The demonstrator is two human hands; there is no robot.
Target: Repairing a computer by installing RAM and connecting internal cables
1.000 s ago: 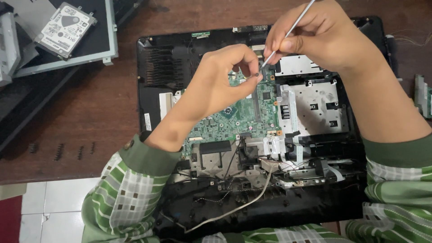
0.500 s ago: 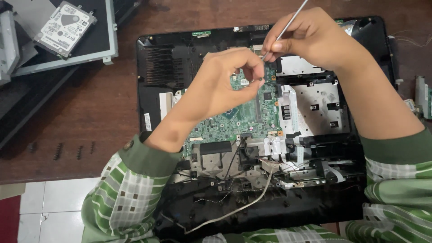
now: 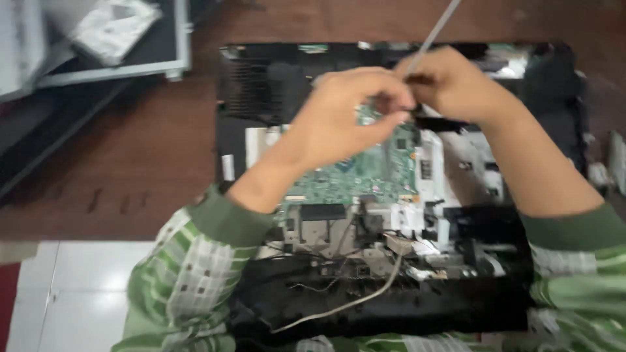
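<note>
Right hand [image 3: 456,85] clamped on thin metal tool [image 3: 433,32]; left hand [image 3: 345,117] fingers pinched together over green motherboard [image 3: 365,173] in opened laptop [image 3: 261,91].

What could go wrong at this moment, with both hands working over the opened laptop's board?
1. The thin metal tool in the right hand sits close over the green circuit board; a slip might scratch parts.
2. The left hand hides the contact point, and the picture is blurred, so aim may suffer.
3. The loose grey cable near the sleeves could snag.

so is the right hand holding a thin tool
Yes, the right hand grips a thin grey tool above the green circuit board.
</note>
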